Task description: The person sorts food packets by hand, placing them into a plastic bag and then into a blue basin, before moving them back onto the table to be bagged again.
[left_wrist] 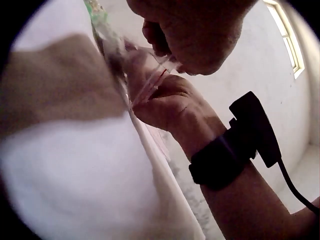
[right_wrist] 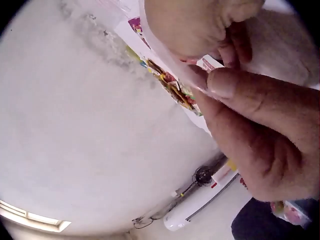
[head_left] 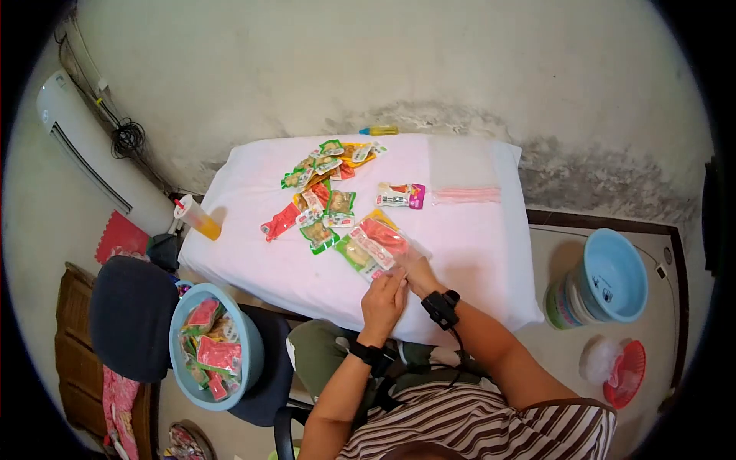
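A clear plastic bag (head_left: 418, 247) with green, yellow and red snack packets (head_left: 377, 244) showing through it lies at the table's near side. My left hand (head_left: 383, 305) pinches its near edge between thumb and fingers, seen closely in the right wrist view, where the left thumb (right_wrist: 225, 85) presses on the film. Right beside it, my right hand (head_left: 422, 277) grips the same edge; a thin red line on the film shows by its fingers in the left wrist view. Farther back lies a white and purple packet (head_left: 400, 195). Several snack packets (head_left: 316, 184) are piled left of it.
Flat clear bags with pink strips (head_left: 465, 172) lie at the table's back right. A cup with orange drink (head_left: 198, 218) stands at the left edge. On a chair, a blue basin (head_left: 256, 360) holds more packets. Another blue basin (head_left: 613, 276) stands right of the table.
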Demonstrator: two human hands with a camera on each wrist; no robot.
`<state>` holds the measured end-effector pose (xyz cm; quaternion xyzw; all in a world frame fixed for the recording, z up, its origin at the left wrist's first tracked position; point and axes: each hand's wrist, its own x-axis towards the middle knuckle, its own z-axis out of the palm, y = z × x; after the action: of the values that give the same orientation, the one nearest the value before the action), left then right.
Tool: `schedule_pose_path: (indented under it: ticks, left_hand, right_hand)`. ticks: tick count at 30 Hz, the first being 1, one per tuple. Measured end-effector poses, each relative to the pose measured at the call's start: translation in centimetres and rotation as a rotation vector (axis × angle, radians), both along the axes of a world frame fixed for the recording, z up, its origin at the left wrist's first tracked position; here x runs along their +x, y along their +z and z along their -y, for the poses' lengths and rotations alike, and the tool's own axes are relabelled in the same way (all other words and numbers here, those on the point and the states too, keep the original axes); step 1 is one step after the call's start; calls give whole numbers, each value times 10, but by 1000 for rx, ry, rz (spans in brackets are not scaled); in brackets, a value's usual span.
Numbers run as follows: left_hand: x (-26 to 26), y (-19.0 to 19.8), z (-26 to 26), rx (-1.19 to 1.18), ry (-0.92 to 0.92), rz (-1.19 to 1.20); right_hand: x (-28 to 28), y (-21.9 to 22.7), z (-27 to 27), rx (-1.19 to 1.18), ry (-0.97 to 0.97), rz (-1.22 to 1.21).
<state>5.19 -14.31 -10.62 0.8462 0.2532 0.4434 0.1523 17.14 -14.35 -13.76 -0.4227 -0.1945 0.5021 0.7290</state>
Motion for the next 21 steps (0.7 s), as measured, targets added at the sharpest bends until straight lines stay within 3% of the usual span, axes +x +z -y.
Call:
schedule_pose_path:
  ticks: [4, 6, 7, 8, 10, 11, 12, 14, 16, 18, 21]
  left_hand:
    - [-2, -6, -1, 16, -2, -21]
    - [-7, -5, 2, -39, -33, -55]
    - [-13, -7, 3, -57, -52, -145]
    - [-17, -11, 5, -55, -70, -143]
    - [-25, -20, 9, -41, -93, -300]
    - [-29, -28, 11, -75, -117, -383]
    - [-31, -29, 13, -77, -120, -384]
    - [-33, -31, 17, 27, -93, -397]
    - [-38, -36, 18, 23, -66, -401]
    - [-40, -39, 14, 24, -31, -406]
    - [-52, -40, 8, 144, 14, -446]
  right_hand:
    - [8, -11, 3, -114, -6, 100]
    - [15, -20, 18, -224, 116, 467]
    - [15, 16, 40, -218, 227, 460]
    - [21, 17, 50, -223, 209, 460]
    - [35, 18, 73, -422, 228, 819]
    - [42, 23, 85, -436, 83, 1151]
    - [49, 23, 88, -439, 82, 1149]
    - [60, 20, 88, -89, -333, 1648]
    - [70, 8, 80, -45, -253, 1789]
    - [79, -5, 72, 103, 15, 1896]
    - [85, -8, 60, 51, 153, 1979]
